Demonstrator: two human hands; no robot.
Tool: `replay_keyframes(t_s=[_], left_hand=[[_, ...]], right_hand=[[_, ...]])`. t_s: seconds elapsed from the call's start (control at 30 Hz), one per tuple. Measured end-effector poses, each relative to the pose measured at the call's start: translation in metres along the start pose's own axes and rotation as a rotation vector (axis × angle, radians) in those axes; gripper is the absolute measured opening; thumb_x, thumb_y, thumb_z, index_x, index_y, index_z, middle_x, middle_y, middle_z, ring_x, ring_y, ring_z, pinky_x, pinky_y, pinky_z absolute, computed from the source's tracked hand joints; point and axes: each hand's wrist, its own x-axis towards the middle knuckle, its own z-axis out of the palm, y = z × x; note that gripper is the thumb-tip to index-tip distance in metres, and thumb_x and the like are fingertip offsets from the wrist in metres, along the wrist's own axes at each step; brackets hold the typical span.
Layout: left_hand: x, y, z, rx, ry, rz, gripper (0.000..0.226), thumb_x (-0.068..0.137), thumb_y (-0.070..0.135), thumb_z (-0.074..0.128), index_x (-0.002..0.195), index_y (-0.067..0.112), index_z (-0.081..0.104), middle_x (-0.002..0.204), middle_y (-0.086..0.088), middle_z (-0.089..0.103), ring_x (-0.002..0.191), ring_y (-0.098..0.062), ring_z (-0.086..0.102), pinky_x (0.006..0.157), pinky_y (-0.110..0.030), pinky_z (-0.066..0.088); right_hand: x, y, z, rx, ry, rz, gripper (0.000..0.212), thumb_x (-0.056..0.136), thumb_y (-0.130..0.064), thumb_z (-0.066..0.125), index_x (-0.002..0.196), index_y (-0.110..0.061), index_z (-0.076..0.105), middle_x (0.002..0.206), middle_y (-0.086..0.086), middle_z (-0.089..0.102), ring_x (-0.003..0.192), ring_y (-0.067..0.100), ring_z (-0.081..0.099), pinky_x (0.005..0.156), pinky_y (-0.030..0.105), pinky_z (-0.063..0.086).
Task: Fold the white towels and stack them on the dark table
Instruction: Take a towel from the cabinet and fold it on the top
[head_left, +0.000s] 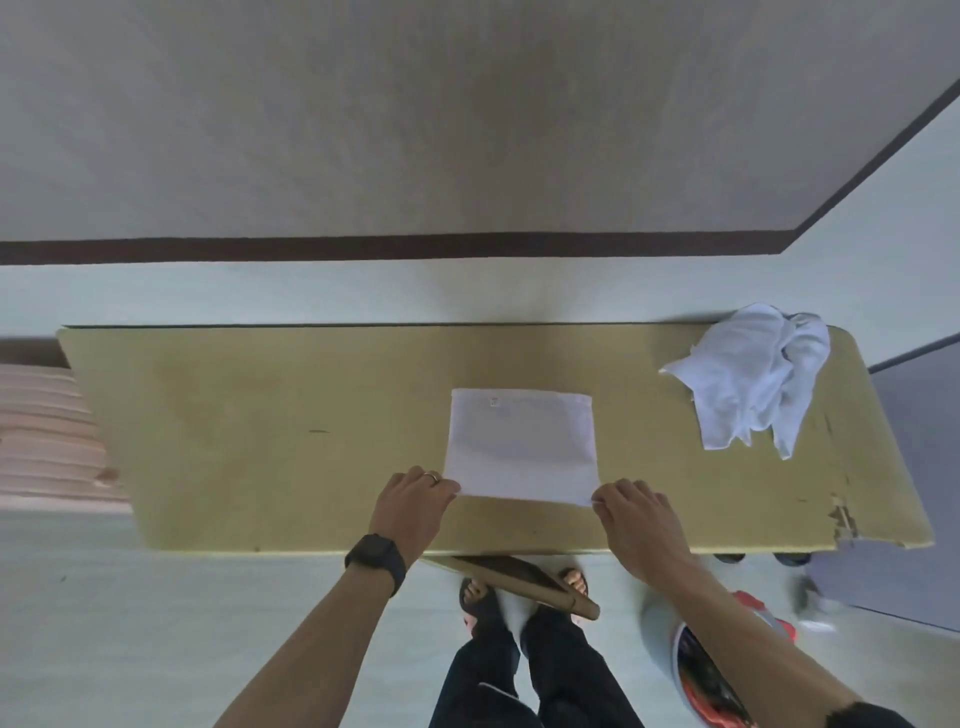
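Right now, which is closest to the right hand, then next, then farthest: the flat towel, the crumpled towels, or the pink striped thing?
1. Flat towel: the right hand pinches its near right corner.
2. Crumpled towels: on the table, at its far right end.
3. Pink striped thing: past the table's left end, beyond the left hand.

A long yellowish-tan wooden worktop (260, 441) with rounded corners carries a flat white rectangular towel (519, 447), spread smooth close to the front edge, with a small label (494, 401) at its far side. Well right of that towel and farther back lies a crumpled heap of white towels (748, 379). Far right of the towel, a chipped patch (841, 519) scars the worktop's front corner.
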Motion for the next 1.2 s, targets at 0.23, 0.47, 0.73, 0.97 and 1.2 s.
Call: replay_keyframes(t_s=[0.23,0.47,0.73,0.97,1.2], left_hand=[[-0.033,0.008,0.029,-0.072,-0.214,-0.038,0.013,0.088,0.025,0.072,0.101,0.027,0.075,0.09,0.005,0.073,0.087,-0.018,0.064,0.076,-0.031,0.05],[0.039,-0.011,0.022,-0.49,-0.148,-0.416,0.021,0.097,0.034,0.057,0.111,0.027,0.071,0.103,0.008,0.069,0.097,-0.014,0.063,0.079,-0.024,0.044],[0.095,-0.034,0.047,-0.759,-0.082,-0.671,0.013,0.091,0.033,0.067,0.101,0.033,0.074,0.087,0.014,0.07,0.079,0.006,0.06,0.065,-0.008,0.041],[0.099,-0.036,0.059,-0.736,-0.081,-0.71,0.013,0.091,0.036,0.065,0.101,0.037,0.074,0.086,0.014,0.07,0.085,-0.005,0.064,0.069,-0.009,0.04],[0.102,-0.039,0.064,-0.691,-0.083,-0.684,0.007,0.088,0.035,0.068,0.092,0.039,0.072,0.087,0.012,0.069,0.089,-0.011,0.063,0.085,-0.034,0.053]], right_hand=[[-0.025,0.001,0.026,0.036,-0.296,0.075,0.024,0.101,-0.034,0.042,0.113,-0.028,0.062,0.115,-0.011,0.063,0.109,0.018,0.054,0.089,0.033,0.04],[0.041,0.011,0.013,0.498,-0.167,0.403,0.024,0.097,-0.042,0.057,0.109,-0.023,0.067,0.098,-0.002,0.069,0.091,0.018,0.063,0.075,0.027,0.046],[0.107,0.016,0.037,0.751,0.045,0.6,0.018,0.095,-0.034,0.061,0.107,-0.022,0.067,0.088,-0.011,0.064,0.08,0.004,0.056,0.064,0.009,0.036],[0.115,0.016,0.052,0.706,0.074,0.627,0.018,0.094,-0.035,0.06,0.106,-0.024,0.068,0.086,-0.014,0.066,0.079,0.003,0.058,0.066,0.015,0.039],[0.117,0.015,0.052,0.687,0.1,0.626,0.015,0.094,-0.03,0.058,0.102,-0.019,0.064,0.085,-0.009,0.065,0.08,0.011,0.06,0.066,0.024,0.039]])
